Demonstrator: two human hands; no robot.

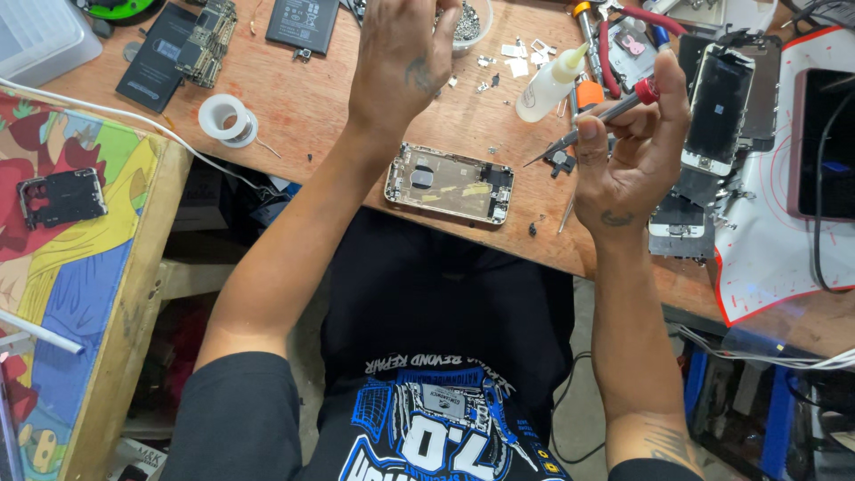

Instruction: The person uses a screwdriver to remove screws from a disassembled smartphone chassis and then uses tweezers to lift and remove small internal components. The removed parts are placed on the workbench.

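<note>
The right hand [637, 142] pinches a screwdriver [598, 118], its tip above the open phone [450, 183]. The left hand [401, 58] reaches into a small bowl [472, 22], fingertips hidden.

The left hand [403, 62] reaches toward a small clear bowl [470, 25], and its fingertips are cut off by the top edge, so what they touch cannot be told. The bowl's contents are too small to make out. The right hand [634, 142] covers the middle of the screwdriver [614, 111], leaving only its tip and red end in view. Tiny parts scattered on the surface [312, 116] near the opened phone shell [450, 183] are too small to identify. A pink tablet [821, 142] runs off the right edge. A clear plastic box [40, 36] is cropped at the top left corner.
</note>
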